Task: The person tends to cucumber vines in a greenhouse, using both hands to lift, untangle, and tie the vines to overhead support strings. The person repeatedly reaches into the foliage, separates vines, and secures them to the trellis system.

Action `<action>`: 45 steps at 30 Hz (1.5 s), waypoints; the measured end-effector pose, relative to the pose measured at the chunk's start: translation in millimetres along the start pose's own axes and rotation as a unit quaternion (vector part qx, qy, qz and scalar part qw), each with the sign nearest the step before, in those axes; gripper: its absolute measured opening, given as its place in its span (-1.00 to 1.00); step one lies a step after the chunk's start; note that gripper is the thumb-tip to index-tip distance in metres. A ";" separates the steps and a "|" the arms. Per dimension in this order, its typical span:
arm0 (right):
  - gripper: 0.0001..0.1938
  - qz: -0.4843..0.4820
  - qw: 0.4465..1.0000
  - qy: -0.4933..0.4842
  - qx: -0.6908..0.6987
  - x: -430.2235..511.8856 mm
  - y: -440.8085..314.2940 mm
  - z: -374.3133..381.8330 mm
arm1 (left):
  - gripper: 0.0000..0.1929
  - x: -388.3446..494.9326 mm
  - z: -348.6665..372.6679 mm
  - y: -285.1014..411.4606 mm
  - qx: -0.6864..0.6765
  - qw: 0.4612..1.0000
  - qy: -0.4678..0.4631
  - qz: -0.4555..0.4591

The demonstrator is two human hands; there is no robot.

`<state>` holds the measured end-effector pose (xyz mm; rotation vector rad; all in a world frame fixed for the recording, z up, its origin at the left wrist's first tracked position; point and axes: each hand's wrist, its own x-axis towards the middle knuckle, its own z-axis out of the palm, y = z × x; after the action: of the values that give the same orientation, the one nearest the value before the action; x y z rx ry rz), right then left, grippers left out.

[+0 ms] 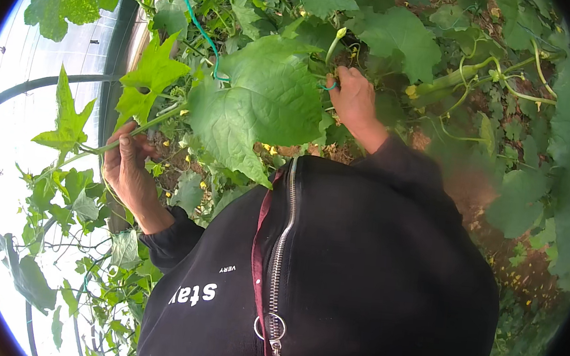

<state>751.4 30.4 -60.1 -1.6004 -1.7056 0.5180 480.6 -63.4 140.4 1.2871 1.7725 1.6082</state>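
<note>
My left hand (129, 168), at the left, holds the green stem of a climbing gourd vine (159, 118) between thumb and fingers. Young lobed leaves (153, 80) grow from this stem. Up at the centre, my right hand (351, 99) is closed on a thin vine stem and a bit of green twine (329, 86) beside a pale flower bud (340, 33). What lies inside its fingers is mostly hidden. Between the hands spreads a large green leaf (266, 104). A longer green twine (193, 12) comes down from the top and meets this leaf's upper left edge.
Dense vines and leaves surround both hands. A long green fruit (446, 83) hangs at the upper right. A dark curved pole (41, 85) and translucent sheeting (4, 151) stand at the left. Brown soil with fallen yellow petals (527, 283) shows at the lower right.
</note>
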 end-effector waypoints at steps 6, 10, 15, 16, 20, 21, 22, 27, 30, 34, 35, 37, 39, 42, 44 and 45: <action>-0.85 0.331 0.790 -0.014 0.516 27.9 28.3 7.8 | -0.71 47.2 7.4 -20.2 -0.113 0.993 -0.045 -0.007; -0.83 0.399 0.652 -0.060 0.642 43.3 43.3 -16.4 | -0.72 63.5 44.2 1.4 -0.187 0.981 -0.035 -0.030; -0.75 0.324 0.887 -0.151 0.291 51.3 35.8 -39.9 | -0.73 78.8 89.0 47.1 -0.138 0.978 -0.097 0.123; -0.74 0.318 0.893 -0.157 0.278 52.5 40.1 -42.9 | -0.74 81.1 96.9 55.5 -0.131 0.974 -0.108 0.151; -0.67 0.469 0.658 -0.122 0.576 59.6 67.4 -41.6 | -0.74 91.0 113.5 78.0 -0.175 0.959 -0.109 0.192; -0.65 0.504 0.530 -0.124 0.670 58.0 90.9 -35.9 | -0.74 91.7 116.7 81.3 -0.183 0.959 -0.103 0.191; -0.60 0.496 0.473 -0.105 0.721 53.6 102.6 -37.7 | -0.74 94.3 118.1 85.2 -0.190 0.959 -0.096 0.189; -0.50 0.408 0.755 -0.115 0.500 25.7 24.2 -96.6 | -0.72 85.3 145.6 97.1 -0.149 0.971 -0.083 0.170; -0.42 0.313 0.679 -0.155 0.646 19.2 -23.8 -114.4 | -0.72 80.9 172.1 87.6 -0.176 0.963 -0.113 0.168; -0.62 0.302 0.552 -0.114 0.769 42.5 -55.2 -83.3 | -0.75 54.9 181.7 92.3 -0.177 0.970 -0.104 0.127; -0.66 0.258 0.526 -0.081 0.807 47.8 -53.8 -76.2 | -0.76 48.4 181.4 93.6 -0.170 0.974 -0.097 0.116; -0.73 0.257 0.492 -0.035 0.831 51.7 -49.8 -70.3 | -0.78 44.7 172.7 85.4 -0.175 0.967 -0.123 0.138; -0.76 0.259 0.510 -0.023 0.820 51.1 -46.4 -73.5 | -0.81 42.1 167.6 78.6 -0.185 0.965 -0.105 0.152; -0.80 0.285 0.587 -0.036 0.757 44.1 -46.7 -82.3 | -0.79 49.9 155.4 65.5 -0.202 0.964 -0.116 0.128; -0.77 0.225 0.684 -0.072 0.690 34.1 -39.9 -83.0 | -0.76 60.5 149.6 60.1 -0.230 0.960 -0.114 0.114; -0.75 0.194 0.727 -0.092 0.652 30.0 -37.6 -80.7 | -0.76 65.7 145.0 59.7 -0.225 0.963 -0.105 0.105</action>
<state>786.3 39.1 26.6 -0.7621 -0.6180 1.6585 586.2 64.2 178.6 1.3878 1.0905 1.7778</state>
